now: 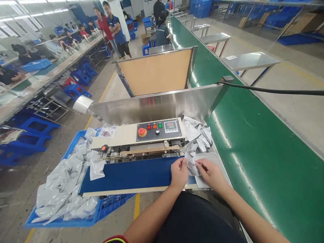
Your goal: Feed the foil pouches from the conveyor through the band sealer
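Note:
A small silvery-white pouch (191, 164) lies at the right end of the sealing machine's blue belt (131, 173). My left hand (178, 173) pinches its left edge and my right hand (211, 172) pinches its right edge, fingers closed on it. A heap of the same pouches (197, 135) rests just behind, on the machine's metal tray (215, 158). The machine's control panel (158, 129) with a red button sits above the belt.
A blue crate (101, 211) full of sealed pouches (63, 189) stands left, below the belt's end. A long green conveyor (253, 141) runs on the right under a black cable (273, 90). Blue stools and workbenches with several people fill the left and back.

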Available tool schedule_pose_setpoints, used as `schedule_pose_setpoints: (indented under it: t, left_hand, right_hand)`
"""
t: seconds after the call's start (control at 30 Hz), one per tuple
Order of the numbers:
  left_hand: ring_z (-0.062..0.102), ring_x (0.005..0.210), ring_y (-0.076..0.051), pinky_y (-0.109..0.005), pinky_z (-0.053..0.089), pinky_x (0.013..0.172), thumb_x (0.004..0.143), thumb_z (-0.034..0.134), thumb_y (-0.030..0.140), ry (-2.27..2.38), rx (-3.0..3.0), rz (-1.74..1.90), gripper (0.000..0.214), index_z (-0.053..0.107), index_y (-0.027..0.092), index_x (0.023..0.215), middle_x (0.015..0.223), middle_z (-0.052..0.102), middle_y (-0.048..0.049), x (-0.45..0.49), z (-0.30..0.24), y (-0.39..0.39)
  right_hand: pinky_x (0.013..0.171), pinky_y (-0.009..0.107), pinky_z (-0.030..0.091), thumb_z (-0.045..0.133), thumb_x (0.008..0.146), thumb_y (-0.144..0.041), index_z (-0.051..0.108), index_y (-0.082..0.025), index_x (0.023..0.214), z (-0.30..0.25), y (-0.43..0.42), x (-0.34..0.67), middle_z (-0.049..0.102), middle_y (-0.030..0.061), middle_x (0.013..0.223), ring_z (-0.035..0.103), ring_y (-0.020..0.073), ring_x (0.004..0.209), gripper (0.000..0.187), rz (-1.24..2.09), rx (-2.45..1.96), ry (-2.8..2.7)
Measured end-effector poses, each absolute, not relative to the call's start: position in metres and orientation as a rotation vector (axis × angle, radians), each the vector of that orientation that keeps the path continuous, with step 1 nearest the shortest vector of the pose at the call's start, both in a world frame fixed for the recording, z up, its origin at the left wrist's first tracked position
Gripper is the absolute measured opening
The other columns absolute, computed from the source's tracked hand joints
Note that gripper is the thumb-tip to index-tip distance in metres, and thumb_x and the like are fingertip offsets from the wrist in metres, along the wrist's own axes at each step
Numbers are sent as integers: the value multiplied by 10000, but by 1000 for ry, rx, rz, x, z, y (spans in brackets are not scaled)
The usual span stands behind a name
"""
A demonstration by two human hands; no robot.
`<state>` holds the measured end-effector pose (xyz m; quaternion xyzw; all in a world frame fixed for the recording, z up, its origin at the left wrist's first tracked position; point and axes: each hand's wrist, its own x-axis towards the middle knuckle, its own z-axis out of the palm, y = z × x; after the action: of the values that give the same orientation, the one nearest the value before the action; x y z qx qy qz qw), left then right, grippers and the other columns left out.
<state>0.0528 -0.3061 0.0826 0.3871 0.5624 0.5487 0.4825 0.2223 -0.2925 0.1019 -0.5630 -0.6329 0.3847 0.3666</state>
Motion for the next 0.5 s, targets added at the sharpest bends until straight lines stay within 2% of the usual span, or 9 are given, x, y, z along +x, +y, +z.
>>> schedule_pose_setpoints:
  t: [0.1,0.23,0.37,0.5]
  left_hand:
    - [637,686,-195,-276,496,664,956,695,688,1399,883,1287,561,803,152,831,737,738,-64,55,74,-303]
    - [543,584,-150,-251,404,565,879,735,717,1461,648,1211,577,791,148,806,664,686,-32,60,58,-290]
    - [550,574,-147,-251,400,558,814,788,717,1467,563,1200,577,796,141,794,669,697,-40,57,50,-282]
    - [589,601,-156,-251,424,577,828,785,709,1518,568,1248,571,803,139,792,704,728,-52,41,52,-281]
  right_hand:
    - [659,368,553,664,897,-808,725,-261,853,93,-299,219,721,66,747,648,258,707,552,1063,-1536,-1326]
    - [479,293,404,744,803,-854,650,-248,816,82,-304,217,548,-22,572,477,169,513,613,1264,-1591,-894]
    - [465,270,346,820,733,-824,644,-234,807,77,-298,212,542,-39,565,427,133,482,620,1319,-1597,-817]
    - [460,270,320,820,719,-819,637,-233,777,73,-289,196,542,-40,548,407,126,463,616,1383,-1567,-837]
